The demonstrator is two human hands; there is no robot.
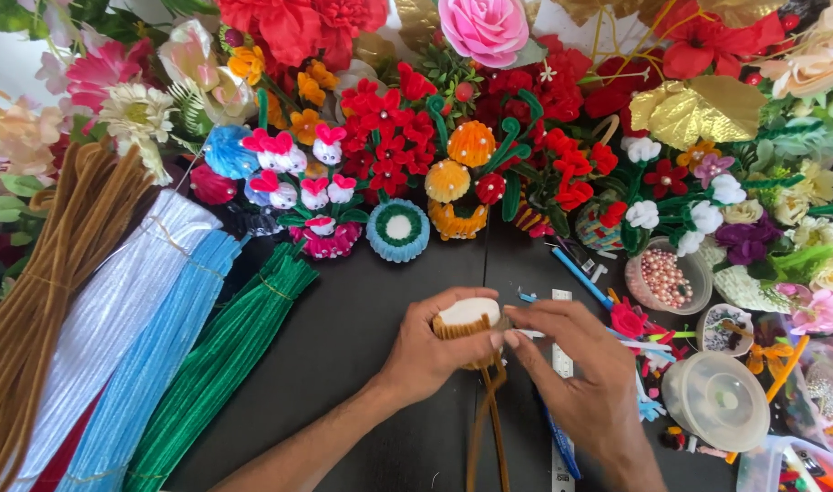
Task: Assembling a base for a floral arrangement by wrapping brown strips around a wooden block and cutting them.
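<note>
My left hand (430,351) grips a small round coil (467,316) with a white top and a tan fuzzy rim. My right hand (576,364) pinches its right side, fingertips touching the coil. Brown pipe-cleaner stems (492,428) hang down from the coil toward me, between my wrists. Both hands hover over a black table (344,346).
Bundles of brown (43,301), white (116,310), blue (152,364) and green pipe cleaners (225,355) lie at left. Finished pipe-cleaner flowers (453,155) crowd the back. At right stand a cup of beads (664,278), a clear round lid (717,401), a ruler (562,364) and scraps.
</note>
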